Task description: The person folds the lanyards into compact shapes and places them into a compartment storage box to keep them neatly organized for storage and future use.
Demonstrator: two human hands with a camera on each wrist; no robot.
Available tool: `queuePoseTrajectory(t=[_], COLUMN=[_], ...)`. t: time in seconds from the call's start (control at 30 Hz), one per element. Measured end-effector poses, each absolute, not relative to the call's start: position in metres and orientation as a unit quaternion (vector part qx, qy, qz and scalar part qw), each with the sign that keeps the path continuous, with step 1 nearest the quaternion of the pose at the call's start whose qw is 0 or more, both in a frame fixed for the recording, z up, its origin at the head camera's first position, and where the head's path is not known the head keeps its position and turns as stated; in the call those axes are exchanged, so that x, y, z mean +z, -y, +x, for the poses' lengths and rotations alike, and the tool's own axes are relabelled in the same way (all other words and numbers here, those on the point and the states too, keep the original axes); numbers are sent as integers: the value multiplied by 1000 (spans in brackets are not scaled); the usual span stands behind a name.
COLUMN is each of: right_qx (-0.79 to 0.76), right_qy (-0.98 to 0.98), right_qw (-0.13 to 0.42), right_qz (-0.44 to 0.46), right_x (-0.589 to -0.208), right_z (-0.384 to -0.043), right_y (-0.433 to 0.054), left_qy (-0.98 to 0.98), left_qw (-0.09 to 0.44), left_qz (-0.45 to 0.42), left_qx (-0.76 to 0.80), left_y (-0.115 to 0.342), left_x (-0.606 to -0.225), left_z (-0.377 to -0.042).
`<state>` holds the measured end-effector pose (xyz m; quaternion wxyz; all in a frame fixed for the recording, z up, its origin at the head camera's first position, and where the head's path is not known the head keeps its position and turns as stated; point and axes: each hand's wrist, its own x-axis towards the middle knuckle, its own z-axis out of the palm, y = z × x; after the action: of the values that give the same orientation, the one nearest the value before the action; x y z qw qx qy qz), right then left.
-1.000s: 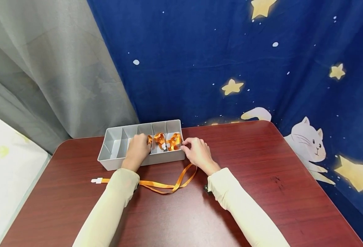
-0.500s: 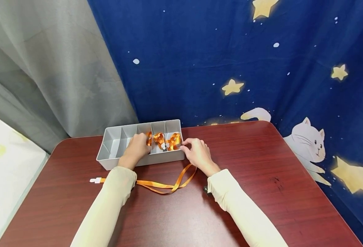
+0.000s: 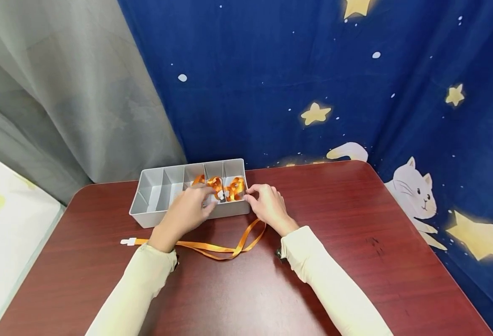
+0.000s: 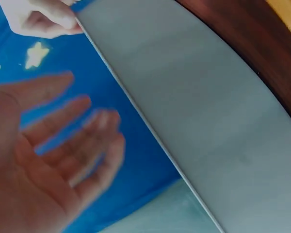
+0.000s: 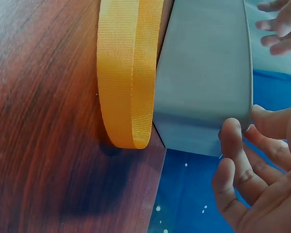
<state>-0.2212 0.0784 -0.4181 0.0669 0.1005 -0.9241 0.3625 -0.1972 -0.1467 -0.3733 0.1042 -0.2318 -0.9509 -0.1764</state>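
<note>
A grey divided organizer box (image 3: 147, 218) stands near the table's back edge. Orange lanyards lie bundled in its compartments: one lanyard (image 3: 234, 188) at the right end, another lanyard (image 3: 215, 183) beside it, and a third lanyard (image 3: 198, 179), partly hidden. My left hand (image 3: 188, 209) is over the box's front side; in the left wrist view its fingers (image 4: 106, 170) are spread and hold nothing. With thumb and fingers, my right hand (image 3: 270, 208) pinches the rim at the box's right front corner. In front of the box lies a loose lanyard (image 3: 229, 253), stretched out sideways.
The loose lanyard's white clip (image 3: 128, 241) points left on the dark red table (image 3: 246, 298). A blue star-patterned curtain (image 3: 246, 84) and a grey curtain (image 3: 82, 93) hang behind the table. Something white (image 3: 11, 242) borders its left side.
My left hand has come up out of a middle compartment and opened, uncovering more of the third bundled lanyard. The right hand stays at the box corner.
</note>
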Motion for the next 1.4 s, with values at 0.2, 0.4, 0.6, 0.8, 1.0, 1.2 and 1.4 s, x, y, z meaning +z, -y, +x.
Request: queuePoseTrajectory(t=[0.2, 0.4, 0.6, 0.8, 1.0, 1.2, 1.4], right_qx=[352, 310, 229, 150, 110, 76, 75], right_qy=[927, 932, 922, 893, 878, 879, 881], right_qw=[67, 107, 125, 18, -14, -4, 18], right_qz=[108, 156, 285, 424, 465, 470, 466], right_x=[-415, -417, -413, -417, -426, -433, -441], right_z=[-221, -213, -192, -170, -162, -158, -156], right_y=[-79, -84, -88, -83, -79, -76, -75], left_qy=[938, 934, 931, 936, 939, 939, 938], left_qw=[-5, -73, -137, -162, -151, -125, -106], left_qz=[-302, -311, -297, -283, -285, -300, -309], left_qx=[-172, -160, -161, -129, -115, -109, -116], left_y=[147, 156, 164, 167, 172, 173, 176], left_x=[-379, -393, -405, -411, -415, -419, -423], left_z=[-183, -173, -168, -164, -161, -162, -163])
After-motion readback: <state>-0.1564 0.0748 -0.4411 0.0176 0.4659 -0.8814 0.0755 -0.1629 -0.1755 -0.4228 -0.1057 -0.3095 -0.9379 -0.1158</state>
